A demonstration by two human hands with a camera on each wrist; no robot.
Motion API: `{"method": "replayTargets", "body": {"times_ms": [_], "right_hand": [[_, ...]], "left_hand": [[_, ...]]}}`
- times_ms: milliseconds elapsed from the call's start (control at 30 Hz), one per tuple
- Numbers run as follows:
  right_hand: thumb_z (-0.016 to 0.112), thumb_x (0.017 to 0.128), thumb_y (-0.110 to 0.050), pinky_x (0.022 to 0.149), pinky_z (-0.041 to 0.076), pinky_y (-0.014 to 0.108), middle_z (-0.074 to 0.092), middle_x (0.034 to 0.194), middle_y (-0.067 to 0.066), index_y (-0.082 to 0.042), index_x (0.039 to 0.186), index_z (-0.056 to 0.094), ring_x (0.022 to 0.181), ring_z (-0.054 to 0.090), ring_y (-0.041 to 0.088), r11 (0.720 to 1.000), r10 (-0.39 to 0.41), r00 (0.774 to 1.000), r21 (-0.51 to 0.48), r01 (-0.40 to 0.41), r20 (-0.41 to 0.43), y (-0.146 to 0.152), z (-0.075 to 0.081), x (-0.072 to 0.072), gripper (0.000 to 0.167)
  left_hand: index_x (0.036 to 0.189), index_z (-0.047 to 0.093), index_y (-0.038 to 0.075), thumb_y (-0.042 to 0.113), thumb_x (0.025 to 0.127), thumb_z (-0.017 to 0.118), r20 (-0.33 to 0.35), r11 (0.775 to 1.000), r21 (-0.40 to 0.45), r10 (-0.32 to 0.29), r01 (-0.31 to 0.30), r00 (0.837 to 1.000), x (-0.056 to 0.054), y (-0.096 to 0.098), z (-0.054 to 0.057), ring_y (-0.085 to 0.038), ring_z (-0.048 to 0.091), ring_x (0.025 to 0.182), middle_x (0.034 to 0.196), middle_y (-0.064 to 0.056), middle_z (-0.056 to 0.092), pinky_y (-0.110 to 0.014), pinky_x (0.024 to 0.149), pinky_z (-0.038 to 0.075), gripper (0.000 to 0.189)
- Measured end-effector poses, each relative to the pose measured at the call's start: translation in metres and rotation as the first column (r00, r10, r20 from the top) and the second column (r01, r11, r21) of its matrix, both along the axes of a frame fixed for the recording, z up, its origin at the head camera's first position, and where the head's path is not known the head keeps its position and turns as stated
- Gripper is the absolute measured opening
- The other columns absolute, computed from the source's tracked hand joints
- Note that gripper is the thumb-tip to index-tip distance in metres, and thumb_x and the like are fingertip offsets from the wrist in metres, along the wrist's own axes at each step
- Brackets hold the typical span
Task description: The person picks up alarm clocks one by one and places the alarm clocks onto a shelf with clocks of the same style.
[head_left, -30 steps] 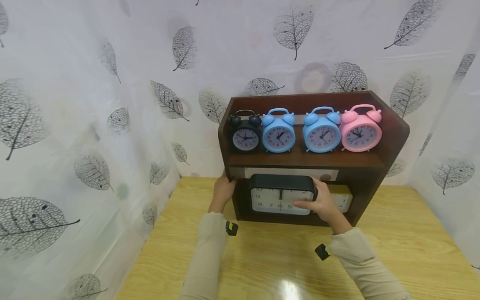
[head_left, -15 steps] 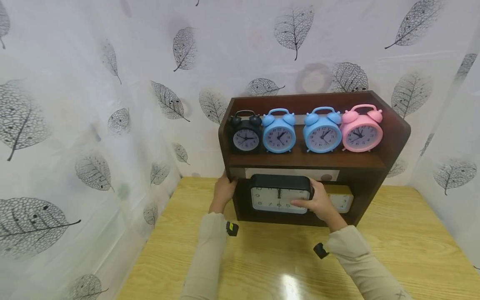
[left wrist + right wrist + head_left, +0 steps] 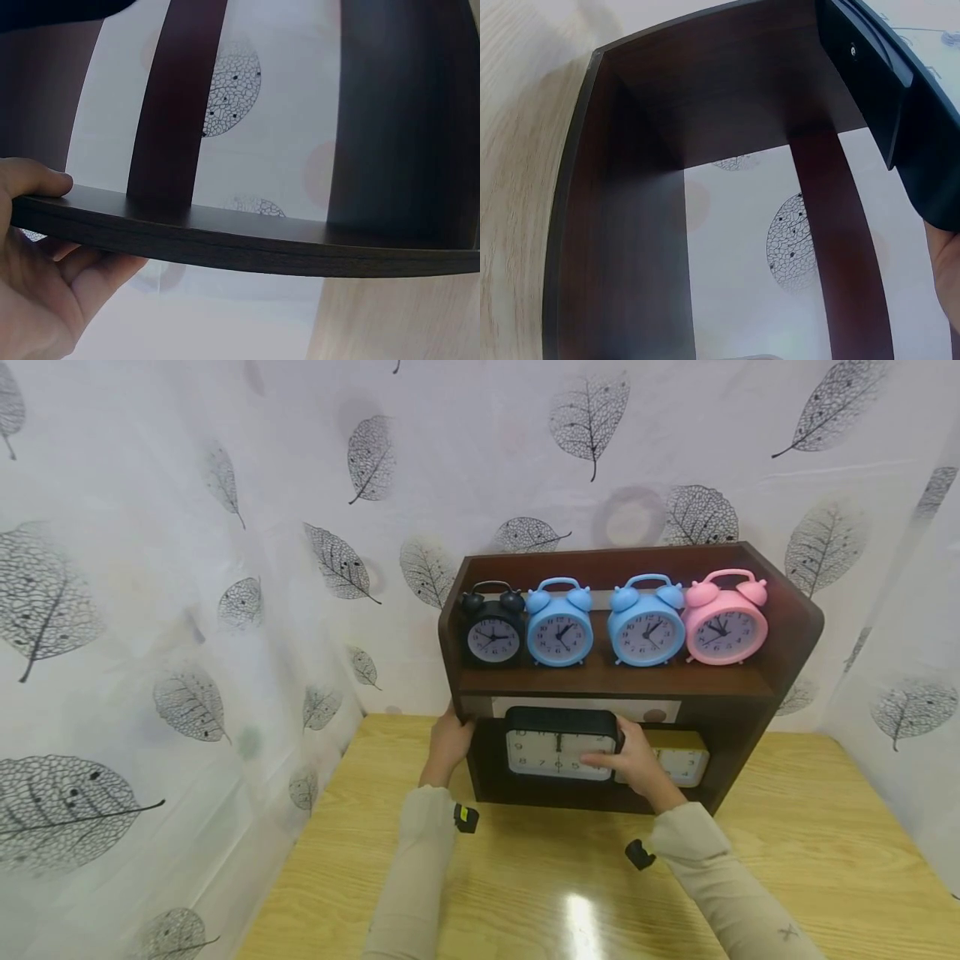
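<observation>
My right hand (image 3: 633,764) holds a black-framed square clock (image 3: 558,722) by its right side, thumb across the white dial. The clock is upright in the lower opening of a dark brown wooden shelf (image 3: 600,682). In the right wrist view the black clock (image 3: 922,142) shows its back and edge, with part of the right hand (image 3: 946,274) below it. My left hand (image 3: 448,745) grips the left side panel of the shelf. In the left wrist view the left hand's (image 3: 45,300) thumb lies on one face of that panel (image 3: 225,244), fingers on the other.
A gold-framed clock (image 3: 681,757) stands in the lower opening at right, partly hidden by the right hand. On the upper level stand a black (image 3: 492,631), two blue (image 3: 559,631) (image 3: 646,631) and a pink alarm clock (image 3: 726,625). Beneath is a wooden table (image 3: 540,893).
The black-framed clock looks slightly smaller, deeper in the lower opening, and its right side has shifted left. My right hand moved left with it. The left hand has stayed on the panel.
</observation>
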State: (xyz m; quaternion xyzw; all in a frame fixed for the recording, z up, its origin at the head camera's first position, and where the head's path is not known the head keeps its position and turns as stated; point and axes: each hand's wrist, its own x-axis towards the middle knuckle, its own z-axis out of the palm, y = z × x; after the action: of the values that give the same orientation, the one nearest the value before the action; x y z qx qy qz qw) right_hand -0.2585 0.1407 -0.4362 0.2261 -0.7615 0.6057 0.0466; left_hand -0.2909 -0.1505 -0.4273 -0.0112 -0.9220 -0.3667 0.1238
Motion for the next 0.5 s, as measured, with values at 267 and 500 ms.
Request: {"method": "replayTargets", "body": {"times_ms": [267,500], "right_hand": [[0.078,0.073,-0.008,0.082,0.048,0.021,0.061,0.112,-0.004,0.002,0.123,0.054,0.094,0.056,-0.004,0.997,-0.04,0.998,0.061,0.037,0.044,-0.002,-0.004,-0.01,0.057],[0.076,0.076,-0.01,0.103,0.038,0.046,0.043,0.141,0.019,-0.003,0.142,0.036,0.124,0.044,0.02,0.999,-0.04,0.987,0.021,0.037,0.155,-0.004,-0.005,-0.018,0.077]], "left_hand": [[0.139,0.04,0.002,0.021,0.091,0.048,0.005,1.0,0.006,0.005,-0.005,1.0,0.001,-0.001,-0.001,-0.044,0.06,0.106,0.12,-0.027,0.06,-0.055,0.088,0.047,0.052],[0.14,0.039,0.002,0.022,0.091,0.048,0.015,1.0,0.006,0.007,-0.007,1.0,0.0,0.0,-0.001,-0.044,0.059,0.108,0.122,-0.027,0.06,-0.055,0.089,0.046,0.054]]}}
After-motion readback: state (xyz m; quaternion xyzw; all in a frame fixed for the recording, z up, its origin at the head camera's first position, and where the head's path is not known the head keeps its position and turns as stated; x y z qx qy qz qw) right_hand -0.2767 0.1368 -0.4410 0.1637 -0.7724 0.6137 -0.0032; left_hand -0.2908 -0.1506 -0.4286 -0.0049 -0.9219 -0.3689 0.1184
